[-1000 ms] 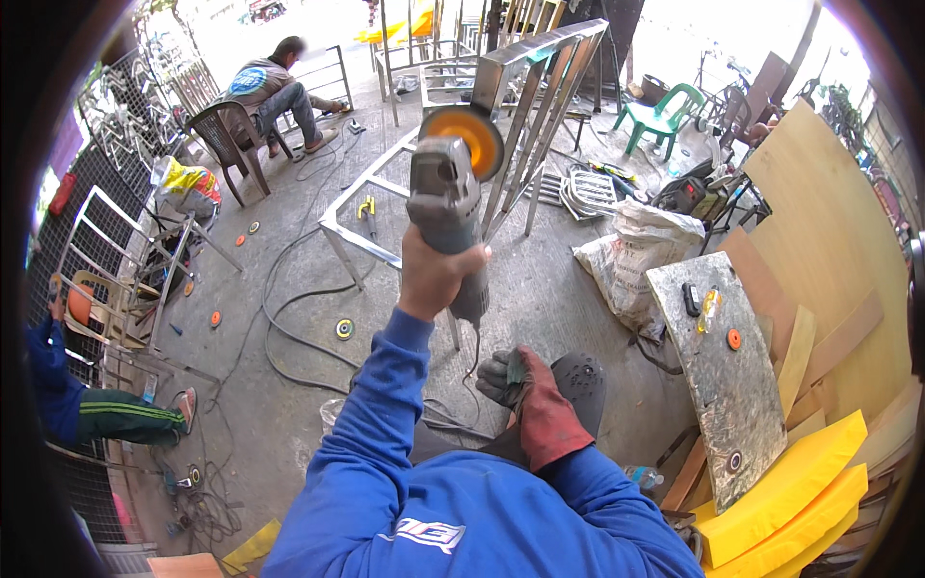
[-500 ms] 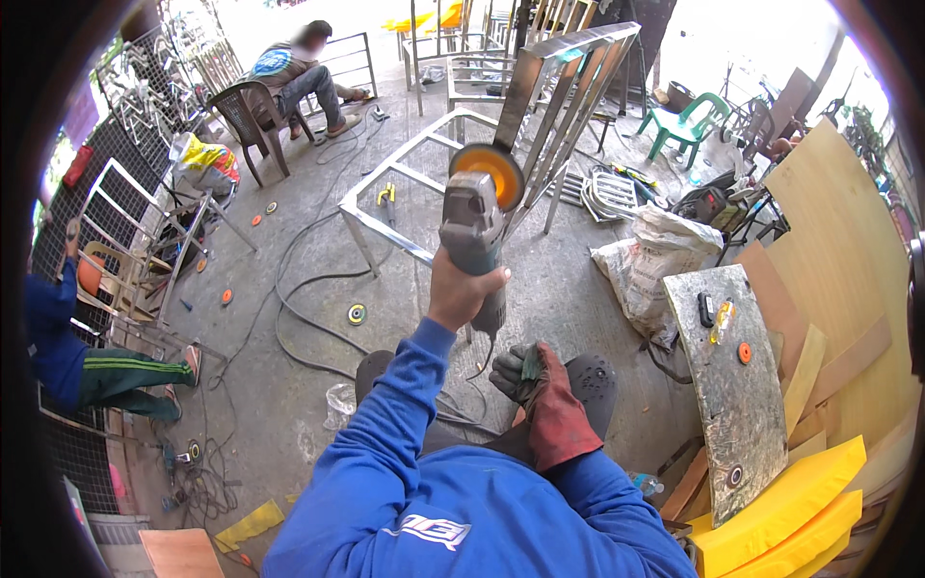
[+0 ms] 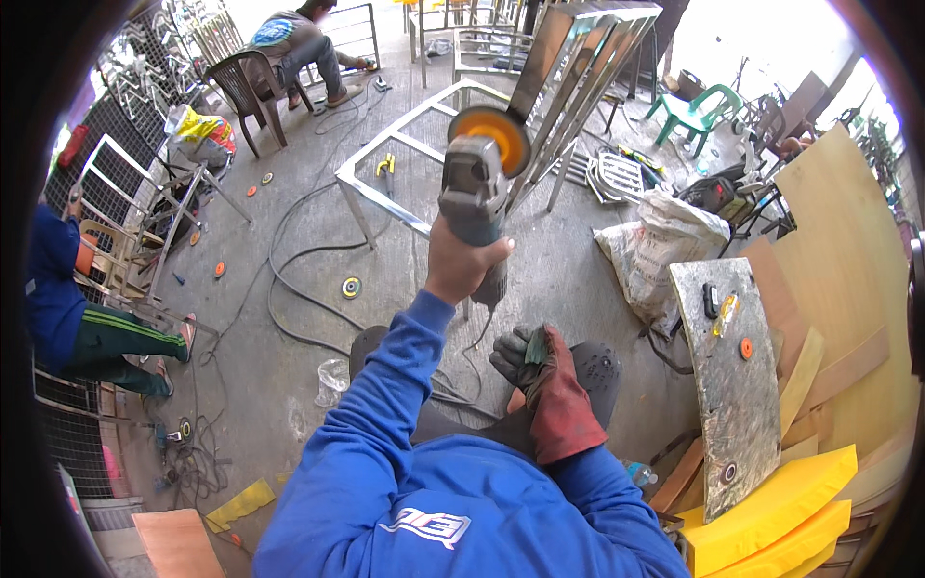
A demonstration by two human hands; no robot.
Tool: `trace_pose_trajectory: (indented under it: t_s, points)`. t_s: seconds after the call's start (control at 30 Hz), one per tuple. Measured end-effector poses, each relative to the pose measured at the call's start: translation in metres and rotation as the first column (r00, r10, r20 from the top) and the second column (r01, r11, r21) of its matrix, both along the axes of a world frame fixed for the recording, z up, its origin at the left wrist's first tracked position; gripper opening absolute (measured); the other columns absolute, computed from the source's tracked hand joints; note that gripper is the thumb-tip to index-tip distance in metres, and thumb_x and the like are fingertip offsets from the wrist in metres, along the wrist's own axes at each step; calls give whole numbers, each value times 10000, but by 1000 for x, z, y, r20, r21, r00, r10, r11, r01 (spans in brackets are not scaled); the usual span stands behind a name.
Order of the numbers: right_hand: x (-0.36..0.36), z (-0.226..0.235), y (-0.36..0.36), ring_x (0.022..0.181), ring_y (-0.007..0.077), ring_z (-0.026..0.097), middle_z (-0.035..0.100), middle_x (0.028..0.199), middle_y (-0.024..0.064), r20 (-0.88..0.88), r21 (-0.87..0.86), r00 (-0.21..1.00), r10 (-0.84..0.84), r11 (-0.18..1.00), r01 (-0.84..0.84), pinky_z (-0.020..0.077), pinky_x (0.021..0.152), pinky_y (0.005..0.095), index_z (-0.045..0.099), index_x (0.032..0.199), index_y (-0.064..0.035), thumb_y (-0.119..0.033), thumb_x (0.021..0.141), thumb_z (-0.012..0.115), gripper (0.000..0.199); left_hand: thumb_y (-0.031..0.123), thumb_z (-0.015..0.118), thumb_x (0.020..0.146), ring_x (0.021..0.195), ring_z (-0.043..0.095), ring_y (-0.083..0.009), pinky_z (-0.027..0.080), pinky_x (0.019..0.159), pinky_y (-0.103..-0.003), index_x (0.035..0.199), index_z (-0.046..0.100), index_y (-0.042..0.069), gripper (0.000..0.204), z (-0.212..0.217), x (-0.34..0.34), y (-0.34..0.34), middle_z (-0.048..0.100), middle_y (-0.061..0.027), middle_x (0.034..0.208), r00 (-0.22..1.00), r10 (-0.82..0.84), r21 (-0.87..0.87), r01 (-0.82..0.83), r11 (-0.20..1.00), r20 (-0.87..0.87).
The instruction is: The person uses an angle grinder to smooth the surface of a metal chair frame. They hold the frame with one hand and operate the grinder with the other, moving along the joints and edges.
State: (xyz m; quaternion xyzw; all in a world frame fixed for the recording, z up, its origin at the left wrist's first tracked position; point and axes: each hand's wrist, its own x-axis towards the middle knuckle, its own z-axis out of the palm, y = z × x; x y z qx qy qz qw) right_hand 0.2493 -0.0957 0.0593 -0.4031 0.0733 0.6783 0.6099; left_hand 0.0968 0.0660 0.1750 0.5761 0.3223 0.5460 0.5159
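My bare left hand [image 3: 464, 258] is wrapped round the body of an angle grinder [image 3: 472, 188], held up in front of me. Its orange-faced disc [image 3: 489, 140] points away and looks smeared. Beyond it stands a shiny metal chair frame [image 3: 390, 144] with an open seat and tall slatted back; the disc overlaps the back in view, and I cannot tell whether they touch. My right hand [image 3: 535, 361], in a grey and red work glove, rests by my right thigh with its fingers curled in. A greenish patch shows at those fingers; I cannot make out what it is.
Cables [image 3: 289, 279] loop across the concrete floor near a loose disc [image 3: 352, 287]. To the right are a white sack [image 3: 655, 250], a worn board [image 3: 718, 385] and plywood sheets [image 3: 838, 241]. Co-workers are at the far left [image 3: 289, 58] and left edge [image 3: 58, 308].
My left hand and the grinder have risen slightly toward the chair back. The whole view has shifted a little. My gloved right hand stays by my thigh.
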Motion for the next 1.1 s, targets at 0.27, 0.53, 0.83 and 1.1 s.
trace_pose_trajectory:
  t_s: [0.27,0.53,0.83,1.1]
  points:
    - [1,-9,5,1067,453,683,684,1109,266,-39,4,998,55,998,-55,565,953,605,543,1253,36,-485,1063,412,570,15,840,701,792,659,-138,559,755,-312,1076,674,42,411,-84,-5,-24,677,-15,935,995,66,-207,-50,977,71]
    - [-8,6,4,1230,481,606,585,1337,327,72,-43,996,60,997,-57,528,1048,587,418,1426,90,-496,1068,360,689,124,897,646,879,651,-167,560,808,-344,1188,601,44,623,-31,12,-4,672,-56,1019,997,37,1,-37,999,63]
    - [-9,10,5,1167,459,629,612,1257,313,90,-87,996,28,996,-20,531,1034,599,444,1390,85,-506,1067,365,679,97,888,647,936,651,-170,551,860,-341,1226,583,40,657,-86,-3,-19,668,-71,1070,999,1,-173,5,985,35]
    - [-8,10,7,1168,469,641,644,1260,288,54,-85,997,52,995,-48,535,1043,582,478,1364,66,-496,1062,380,645,57,857,669,899,679,-188,554,841,-346,1147,625,25,532,-158,-16,-36,702,-73,1012,998,30,-335,-48,941,-57]
